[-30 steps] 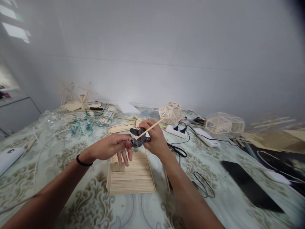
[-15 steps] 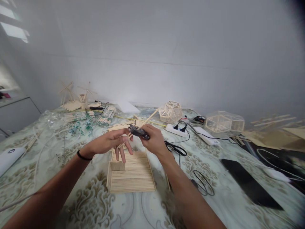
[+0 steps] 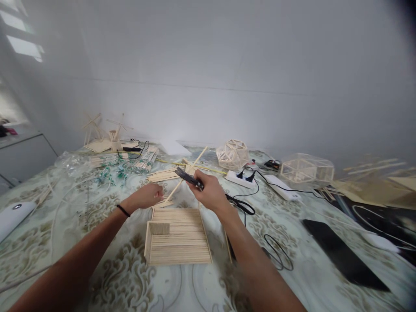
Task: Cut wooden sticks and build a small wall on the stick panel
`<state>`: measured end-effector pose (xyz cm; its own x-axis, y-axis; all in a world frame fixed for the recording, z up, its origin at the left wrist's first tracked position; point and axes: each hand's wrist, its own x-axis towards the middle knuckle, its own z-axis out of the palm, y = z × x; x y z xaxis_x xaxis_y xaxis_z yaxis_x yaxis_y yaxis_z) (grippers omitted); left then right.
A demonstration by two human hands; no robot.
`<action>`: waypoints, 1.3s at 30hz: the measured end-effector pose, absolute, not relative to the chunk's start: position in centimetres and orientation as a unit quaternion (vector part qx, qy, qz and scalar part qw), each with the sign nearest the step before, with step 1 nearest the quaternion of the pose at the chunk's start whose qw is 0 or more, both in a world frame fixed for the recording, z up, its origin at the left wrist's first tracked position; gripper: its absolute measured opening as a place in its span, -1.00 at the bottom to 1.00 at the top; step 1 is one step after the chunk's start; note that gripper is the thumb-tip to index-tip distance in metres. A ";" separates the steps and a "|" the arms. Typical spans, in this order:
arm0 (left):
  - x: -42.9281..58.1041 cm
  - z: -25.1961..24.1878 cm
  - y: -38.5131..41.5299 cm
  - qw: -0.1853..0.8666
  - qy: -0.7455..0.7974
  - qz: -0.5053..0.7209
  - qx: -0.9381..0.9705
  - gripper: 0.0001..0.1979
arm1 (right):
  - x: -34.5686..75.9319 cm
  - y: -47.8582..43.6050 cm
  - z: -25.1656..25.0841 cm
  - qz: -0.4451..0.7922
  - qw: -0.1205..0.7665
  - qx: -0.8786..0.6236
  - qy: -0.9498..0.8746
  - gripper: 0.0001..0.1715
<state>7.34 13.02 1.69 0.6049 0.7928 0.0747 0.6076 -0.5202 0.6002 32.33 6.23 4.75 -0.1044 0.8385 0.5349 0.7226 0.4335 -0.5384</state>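
Note:
My right hand [image 3: 209, 188] is closed around a dark hand tool, which looks like pliers or cutters [image 3: 189, 177], its tip pointing left. A thin wooden stick [image 3: 199, 158] runs slantwise past the tool; its lower part [image 3: 175, 190] slopes down toward my left hand [image 3: 147, 196]. The left fingers are curled in, and whatever they hold is hidden. Short loose sticks [image 3: 167, 203] lie just beside that hand. Below both hands sits a stick-built panel [image 3: 182, 240], with low walls [image 3: 159, 228] standing at its left side.
Loose sticks [image 3: 162, 174] and stick bundles [image 3: 146, 159] lie behind my hands. A power strip [image 3: 240, 178], a stick dome [image 3: 232, 154] and a hexagonal stick frame [image 3: 305, 169] stand to the right. A black phone-like slab [image 3: 344, 255] and cables [image 3: 279, 251] lie nearer me.
My left hand has moved left and down from the tool, and its spread fingers have curled in. The right hand with the tool stays nearly in place, while the stick shows at a steeper slant.

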 end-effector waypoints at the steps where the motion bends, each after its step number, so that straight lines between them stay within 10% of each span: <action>1: 7.3 2.2 12.9 0.279 0.403 0.184 0.852 -0.86 | 32.3 6.2 4.8 0.074 0.410 -0.525 -0.742 -0.77; 13: 7.2 7.5 8.9 0.689 0.068 0.276 0.667 -0.35 | 30.3 5.2 4.9 0.123 0.380 -0.438 -0.806 -0.89; 18: 7.7 7.8 8.4 0.693 0.065 0.254 0.672 -0.57 | 30.0 5.1 4.7 0.113 0.387 -0.413 -0.816 -0.89; 33: 6.9 7.9 9.1 0.687 0.097 0.288 0.661 -0.37 | 29.8 5.1 3.9 0.125 0.506 -0.393 -0.757 -0.78; 39: 7.0 8.3 8.9 0.643 0.156 0.252 0.706 -0.49 | 29.4 4.9 5.7 0.327 0.618 -0.419 -0.579 -0.63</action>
<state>6.95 8.89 8.31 0.8245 0.5441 0.1555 -0.1037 -0.1248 0.9867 29.41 4.89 5.70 0.1162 0.8899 0.4411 0.0806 0.4342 -0.8972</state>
